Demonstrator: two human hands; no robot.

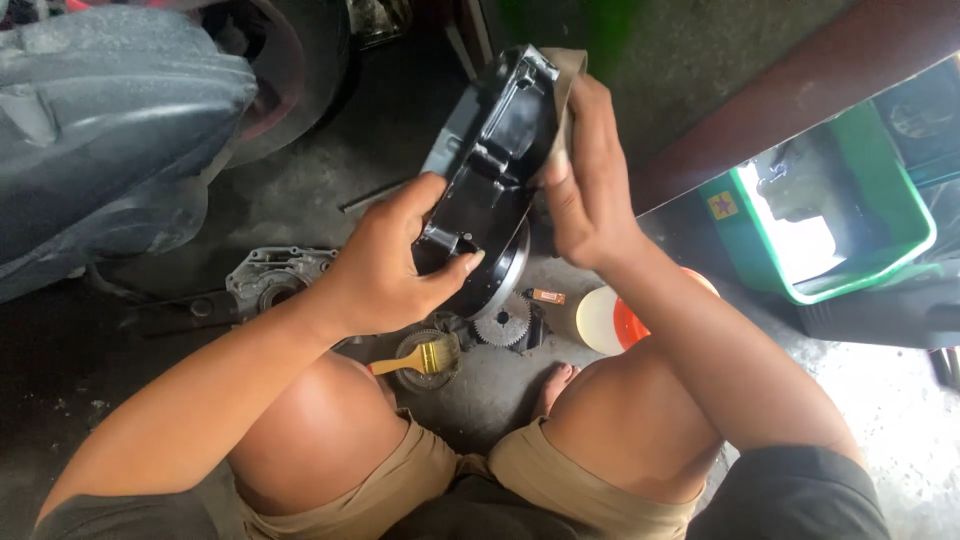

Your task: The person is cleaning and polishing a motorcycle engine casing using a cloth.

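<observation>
In the head view, the person squats on a grey concrete floor and holds a black engine cover up between the knees, tilted so its ribbed inner side faces the camera. The left hand is closed on the near lower edge of the cover, thumb across the rim and fingers curled behind it. The right hand lies flat against the far right side of the cover, pressing a tan cloth onto it; the cloth shows along the top right edge.

On the floor just below the cover lie a toothed gear and, left of it, a small round dish with a yellow-bristled brush resting across it. Further left sits a grey metal casing. To the right of the gear, a white and orange bowl peeks out behind the right knee. At far right stands a green plastic tub. A dark scooter body fills the upper left.
</observation>
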